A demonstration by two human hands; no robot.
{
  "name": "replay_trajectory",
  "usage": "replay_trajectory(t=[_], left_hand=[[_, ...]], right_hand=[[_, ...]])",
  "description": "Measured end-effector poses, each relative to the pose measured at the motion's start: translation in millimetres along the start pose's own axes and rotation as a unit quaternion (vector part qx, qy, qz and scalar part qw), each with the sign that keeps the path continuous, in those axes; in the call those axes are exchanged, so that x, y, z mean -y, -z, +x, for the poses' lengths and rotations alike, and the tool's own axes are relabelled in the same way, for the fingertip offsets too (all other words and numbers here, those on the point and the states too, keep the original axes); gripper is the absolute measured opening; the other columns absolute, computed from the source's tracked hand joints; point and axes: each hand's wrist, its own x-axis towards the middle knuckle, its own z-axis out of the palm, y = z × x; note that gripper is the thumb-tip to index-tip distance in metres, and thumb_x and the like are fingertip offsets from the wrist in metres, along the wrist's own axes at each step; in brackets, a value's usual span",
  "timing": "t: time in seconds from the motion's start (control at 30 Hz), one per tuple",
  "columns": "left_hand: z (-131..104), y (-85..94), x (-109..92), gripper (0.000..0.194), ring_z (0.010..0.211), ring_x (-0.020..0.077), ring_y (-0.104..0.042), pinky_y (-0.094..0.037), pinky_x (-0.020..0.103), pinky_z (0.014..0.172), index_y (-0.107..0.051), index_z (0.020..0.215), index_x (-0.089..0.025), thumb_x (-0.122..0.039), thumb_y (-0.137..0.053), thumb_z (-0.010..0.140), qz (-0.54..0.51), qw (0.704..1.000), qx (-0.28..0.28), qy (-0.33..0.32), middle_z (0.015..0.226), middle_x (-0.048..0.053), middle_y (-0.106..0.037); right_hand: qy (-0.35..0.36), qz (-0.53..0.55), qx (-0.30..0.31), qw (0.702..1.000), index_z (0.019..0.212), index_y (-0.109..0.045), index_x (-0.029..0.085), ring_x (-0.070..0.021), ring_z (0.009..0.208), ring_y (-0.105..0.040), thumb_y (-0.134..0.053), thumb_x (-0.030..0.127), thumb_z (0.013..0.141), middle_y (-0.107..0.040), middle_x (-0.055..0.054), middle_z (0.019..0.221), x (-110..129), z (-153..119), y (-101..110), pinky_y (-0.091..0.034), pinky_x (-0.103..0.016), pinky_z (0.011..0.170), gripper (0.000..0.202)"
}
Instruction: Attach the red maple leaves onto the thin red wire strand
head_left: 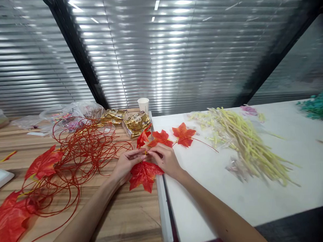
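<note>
Fingertips of the left hand (126, 164) and right hand (165, 159) meet, pinched closed on a thin red stem at the seam between the wooden table (122, 214) and white table (259, 195); a red maple leaf (144, 175) lies at 6 o'clock, just under them. By my judgement, a leaf is being fitted onto the stem, which calls for a steady pinch. Red wire tangle (80, 152) lies at 9 o'clock.

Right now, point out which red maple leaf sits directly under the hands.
The red leaf lying below the left hand and right hand, at the table seam. The other leaves lie beyond the fingers or far left among the red wire stems.
</note>
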Motion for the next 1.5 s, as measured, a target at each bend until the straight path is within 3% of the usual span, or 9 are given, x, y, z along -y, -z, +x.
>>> replay_trajectory(t=[0.37, 0.67, 0.87, 1.2, 1.37, 1.5], left_hand=[[0, -0.6, 3, 0.036, 0.072, 0.0146, -0.063, -0.049, 0.025, 0.074, -0.069, 0.083, -0.013, -0.020, -0.078, 0.049, 0.048, 0.999, 0.008, -0.013, 0.079, 0.006, -0.070], [-3, -5.9, 6, 0.038, 0.065, 0.0140, -0.062, -0.049, 0.025, 0.068, -0.068, 0.080, -0.012, -0.023, -0.079, 0.046, 0.034, 0.999, -0.020, -0.036, 0.069, 0.004, -0.069], [-4, -9.2, 2, 0.034, 0.062, 0.0138, -0.061, -0.049, 0.025, 0.065, -0.067, 0.074, -0.012, -0.022, -0.079, 0.044, 0.063, 0.994, -0.045, -0.077, 0.065, 0.004, -0.068], [2, -3.8, 7, 0.034, 0.063, 0.0129, -0.060, -0.049, 0.024, 0.065, -0.066, 0.079, -0.011, -0.024, -0.077, 0.050, 0.093, 0.991, -0.003, -0.099, 0.069, 0.004, -0.067], [2, -7.2, 5, 0.038, 0.067, 0.0151, -0.061, -0.049, 0.027, 0.070, -0.066, 0.079, -0.011, -0.028, -0.078, 0.047, 0.096, 0.989, -0.010, -0.109, 0.074, 0.007, -0.068], [-1, -10.4, 4, 0.041, 0.068, 0.0159, -0.062, -0.048, 0.029, 0.073, -0.066, 0.077, -0.010, -0.029, -0.079, 0.043, 0.080, 0.989, -0.026, -0.123, 0.074, 0.008, -0.068]], right_hand=[[-0.008, -0.013, 0.016, 1.000, 0.074, -0.062, 0.017, -0.0107, 0.059, -0.050, -0.049, 0.021, 0.082, -0.056, -0.001, 0.066, -3, -2, -1, -0.039, -0.022, 0.056, 0.016], [-0.056, 0.002, 0.024, 0.998, 0.078, -0.064, 0.018, -0.0118, 0.064, -0.055, -0.049, 0.021, 0.082, -0.061, -0.002, 0.071, -1, -5, -8, -0.041, -0.022, 0.060, 0.016], [-0.019, -0.013, 0.063, 0.998, 0.085, -0.064, 0.017, -0.0117, 0.064, -0.054, -0.045, 0.016, 0.083, -0.059, -0.003, 0.072, -1, 4, 1, -0.041, -0.022, 0.059, 0.019], [0.014, -0.106, 0.089, 0.990, 0.083, -0.065, 0.016, -0.0132, 0.065, -0.055, -0.044, 0.011, 0.081, -0.063, -0.004, 0.074, -3, 3, 5, -0.042, -0.022, 0.061, 0.022], [-0.025, -0.114, 0.078, 0.990, 0.091, -0.063, 0.019, -0.0139, 0.070, -0.059, -0.045, 0.017, 0.083, -0.066, -0.004, 0.080, 3, 6, 11, -0.041, -0.022, 0.065, 0.020], [-0.044, -0.106, 0.106, 0.988, 0.085, -0.065, 0.019, -0.0138, 0.067, -0.059, -0.049, 0.017, 0.081, -0.067, -0.003, 0.079, 3, 11, 13, -0.040, -0.022, 0.064, 0.016]])
